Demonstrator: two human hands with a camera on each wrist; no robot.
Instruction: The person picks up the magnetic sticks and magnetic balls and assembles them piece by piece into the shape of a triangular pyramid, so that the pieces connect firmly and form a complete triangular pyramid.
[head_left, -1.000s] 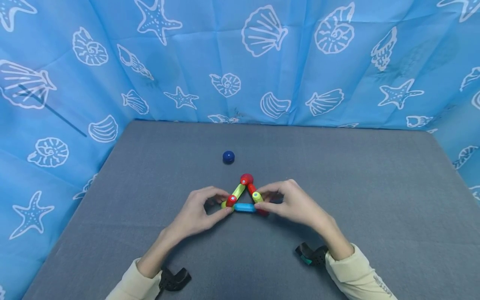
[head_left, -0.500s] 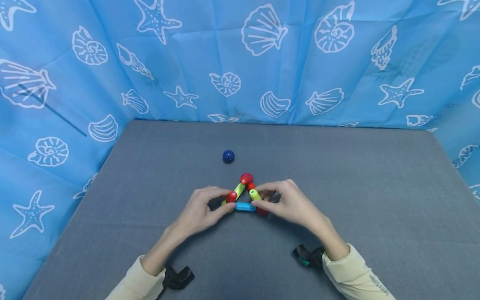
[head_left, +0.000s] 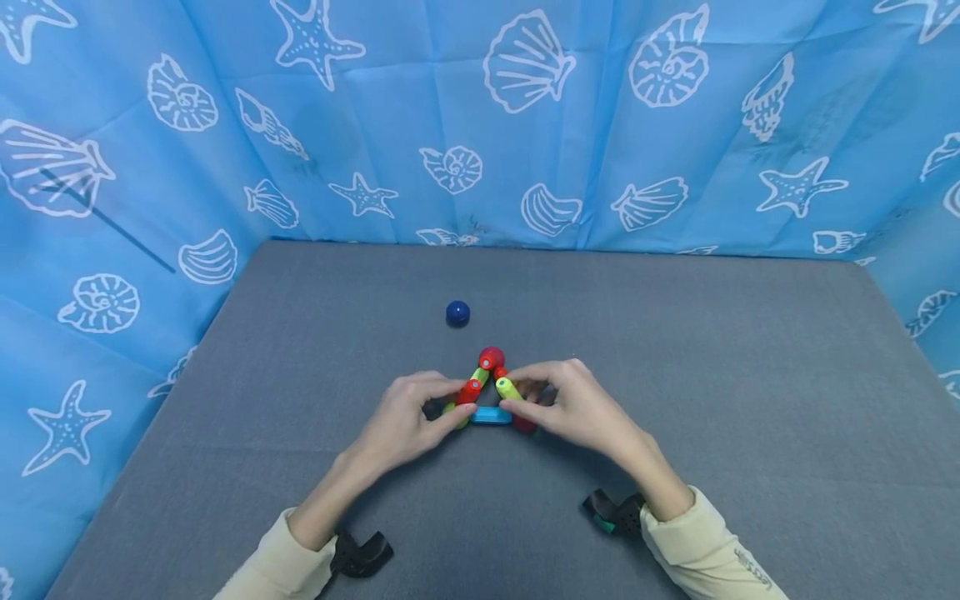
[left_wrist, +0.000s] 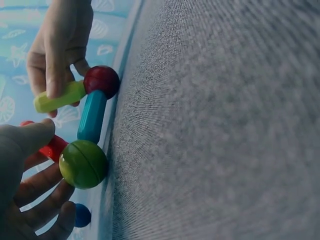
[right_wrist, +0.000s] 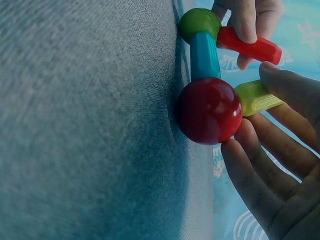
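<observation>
A triangle of coloured rods and balls lies at the middle of the table in the head view. My left hand point(head_left: 408, 410) pinches a red rod point(right_wrist: 250, 46) that rises from a green ball point(left_wrist: 83, 164). With thumb and fingers, my right hand point(head_left: 581, 408) pinches a yellow-green rod point(left_wrist: 60, 96) standing on a dark red ball point(right_wrist: 209, 111). Both rods lean inward, their top ends apart. Between these two balls runs a blue rod point(head_left: 491, 415). The back corner has another red ball point(head_left: 495, 352) with a red rod end on it. Fingers partly hide the base.
A loose dark blue ball point(head_left: 457, 313) rests behind the triangle on the grey cloth-covered table point(head_left: 675, 350). A blue curtain point(head_left: 465, 108) with white shells hangs along the back and sides. Black wrist devices point(head_left: 363, 556) sit at both cuffs.
The tops of the red and yellow-green rods have tilted inward, closer to each other. My left hand has shifted slightly right, my right hand slightly left. The dark blue ball stays put.
</observation>
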